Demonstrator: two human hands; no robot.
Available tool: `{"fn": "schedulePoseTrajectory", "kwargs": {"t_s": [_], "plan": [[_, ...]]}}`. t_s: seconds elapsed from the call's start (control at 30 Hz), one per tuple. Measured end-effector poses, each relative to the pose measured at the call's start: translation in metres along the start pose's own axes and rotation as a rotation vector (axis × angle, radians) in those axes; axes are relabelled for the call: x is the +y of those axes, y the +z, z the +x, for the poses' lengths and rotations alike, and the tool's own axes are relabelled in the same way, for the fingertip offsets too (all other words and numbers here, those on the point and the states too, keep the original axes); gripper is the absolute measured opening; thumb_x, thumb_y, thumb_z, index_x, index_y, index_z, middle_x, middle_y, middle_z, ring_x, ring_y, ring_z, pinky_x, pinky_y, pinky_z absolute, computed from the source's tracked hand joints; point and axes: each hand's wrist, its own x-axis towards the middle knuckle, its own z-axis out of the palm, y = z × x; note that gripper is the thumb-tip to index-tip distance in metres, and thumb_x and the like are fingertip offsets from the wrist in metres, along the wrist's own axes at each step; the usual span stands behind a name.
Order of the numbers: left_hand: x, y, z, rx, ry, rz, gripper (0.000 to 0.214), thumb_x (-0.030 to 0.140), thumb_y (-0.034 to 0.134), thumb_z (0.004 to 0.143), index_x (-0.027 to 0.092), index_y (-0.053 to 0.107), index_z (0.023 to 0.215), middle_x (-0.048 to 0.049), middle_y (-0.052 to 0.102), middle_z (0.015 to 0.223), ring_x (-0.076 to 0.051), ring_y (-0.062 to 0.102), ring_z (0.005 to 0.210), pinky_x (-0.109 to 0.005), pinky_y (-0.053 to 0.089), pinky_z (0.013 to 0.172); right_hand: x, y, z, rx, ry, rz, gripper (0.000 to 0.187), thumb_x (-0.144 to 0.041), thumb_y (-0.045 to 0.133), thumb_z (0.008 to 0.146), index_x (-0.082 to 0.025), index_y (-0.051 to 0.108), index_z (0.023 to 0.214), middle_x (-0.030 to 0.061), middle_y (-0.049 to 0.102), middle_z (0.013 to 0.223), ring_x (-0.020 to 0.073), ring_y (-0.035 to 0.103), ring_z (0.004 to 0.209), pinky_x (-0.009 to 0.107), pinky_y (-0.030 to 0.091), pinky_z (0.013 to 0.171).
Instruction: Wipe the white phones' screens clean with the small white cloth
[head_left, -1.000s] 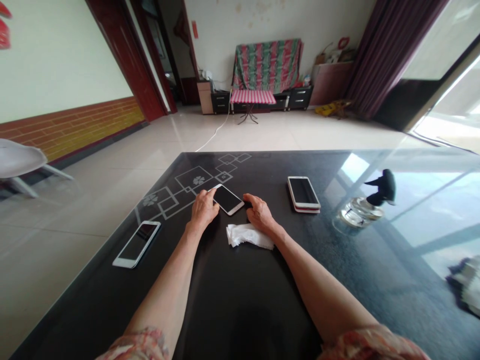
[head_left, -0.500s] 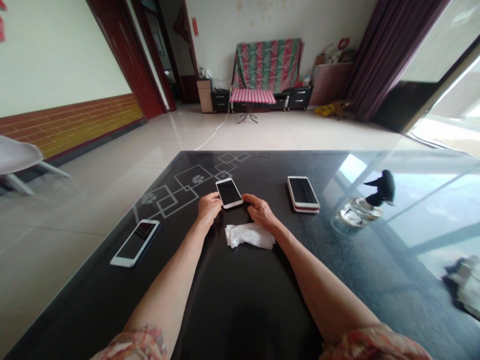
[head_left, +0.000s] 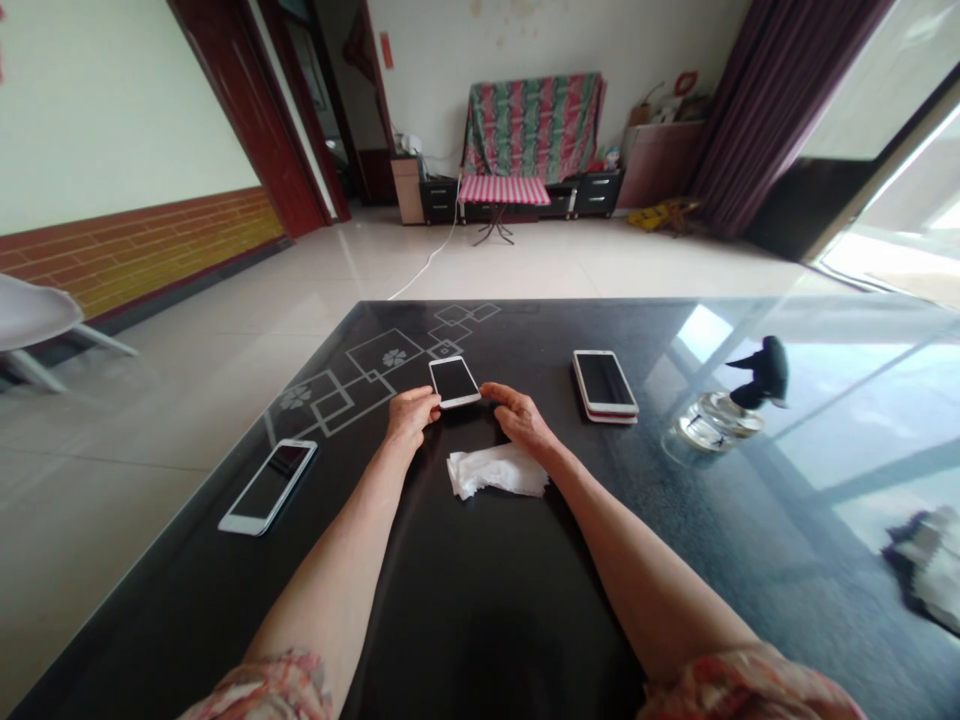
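Middle of frame: the white phone (head_left: 454, 381) is lying flat, screen up, on the dark glass counter (head_left: 480, 600), just above both hands.
- The left hand (head_left: 411, 412) is touching the phone's near left corner with loosely curled fingertips.
- The right hand (head_left: 519, 415) is meeting the near right corner the same way.
- Neither hand is closing round the phone. It is a light touch from two sides, with no lift showing.

Judgement: the glossy glass is probably giving little friction. Even pressure from both sides and a flat slide would suit best, with the pads kept off the screen.

A crumpled tissue (head_left: 496, 471) is lying just below the right hand, against the wrist.

Room:
- Bare counter is running on above the phone to the far edge.
- A second phone (head_left: 268, 486), lower left, is sitting close to the counter's left edge.
- A third phone (head_left: 604, 384) and a spray bottle (head_left: 724, 410) are standing well apart to the right.
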Motion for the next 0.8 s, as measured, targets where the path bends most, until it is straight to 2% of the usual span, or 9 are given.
{"fn": "schedulePoseTrajectory", "kwargs": {"t_s": [0.27, 0.37, 0.47, 0.6, 0.7, 0.8], "plan": [[0.013, 0.002, -0.008, -0.070, -0.096, -0.048, 0.018, 0.000, 0.066, 0.052, 0.010, 0.065, 0.067, -0.0023, 0.060, 0.054, -0.011, 0.055, 0.046, -0.023, 0.046, 0.048, -0.006, 0.001, -0.004, 0.060, 0.016, 0.037, 0.050, -0.009, 0.040, 0.064, -0.018, 0.068, 0.105, 0.0021, 0.070, 0.108, 0.0179, 0.063, 0.105, 0.034, 0.044, 0.101], [0.022, 0.013, -0.012, -0.077, -0.087, -0.065, 0.016, -0.001, 0.063, 0.052, 0.010, 0.063, 0.063, -0.0002, 0.057, 0.050, -0.010, 0.053, 0.045, -0.023, 0.045, 0.047, -0.010, -0.003, -0.006, 0.092, 0.102, 0.065, 0.051, -0.012, 0.042, 0.065, -0.019, 0.068, 0.108, 0.0009, 0.072, 0.094, 0.0182, 0.066, 0.091, 0.032, 0.051, 0.088], [0.038, 0.033, -0.018, -0.110, -0.048, -0.073, 0.017, 0.000, 0.063, 0.052, 0.010, 0.064, 0.066, 0.0004, 0.057, 0.050, -0.009, 0.053, 0.045, -0.022, 0.044, 0.048, -0.014, -0.013, -0.008, 0.139, 0.131, 0.141, 0.048, -0.014, 0.043, 0.063, -0.017, 0.069, 0.104, 0.0025, 0.072, 0.093, 0.0169, 0.066, 0.084, 0.030, 0.052, 0.081], [0.053, 0.074, -0.033, -0.189, 0.007, -0.078, 0.022, 0.001, 0.061, 0.052, 0.011, 0.066, 0.072, 0.0019, 0.058, 0.052, -0.009, 0.053, 0.047, -0.021, 0.043, 0.049, -0.023, -0.040, -0.013, 0.283, 0.172, 0.388, 0.041, -0.018, 0.047, 0.063, -0.017, 0.068, 0.098, 0.0055, 0.070, 0.103, 0.0182, 0.065, 0.094, 0.031, 0.051, 0.083], [0.050, 0.106, -0.050, -0.266, -0.009, -0.093, 0.023, 0.002, 0.060, 0.053, 0.011, 0.066, 0.073, 0.0022, 0.057, 0.051, -0.010, 0.054, 0.047, -0.023, 0.045, 0.049, -0.028, -0.068, -0.024, 0.435, 0.245, 0.475, 0.044, -0.022, 0.050, 0.064, -0.018, 0.065, 0.104, 0.0065, 0.069, 0.109, 0.0198, 0.066, 0.095, 0.030, 0.052, 0.078], [0.036, 0.135, -0.067, -0.329, -0.043, -0.111, 0.021, 0.003, 0.061, 0.053, 0.011, 0.065, 0.072, 0.0026, 0.056, 0.051, -0.009, 0.054, 0.047, -0.024, 0.047, 0.051, -0.025, -0.093, -0.040, 0.548, 0.212, 0.400, 0.044, -0.024, 0.049, 0.063, -0.017, 0.065, 0.103, 0.0068, 0.070, 0.104, 0.0208, 0.065, 0.095, 0.029, 0.052, 0.076]]}}
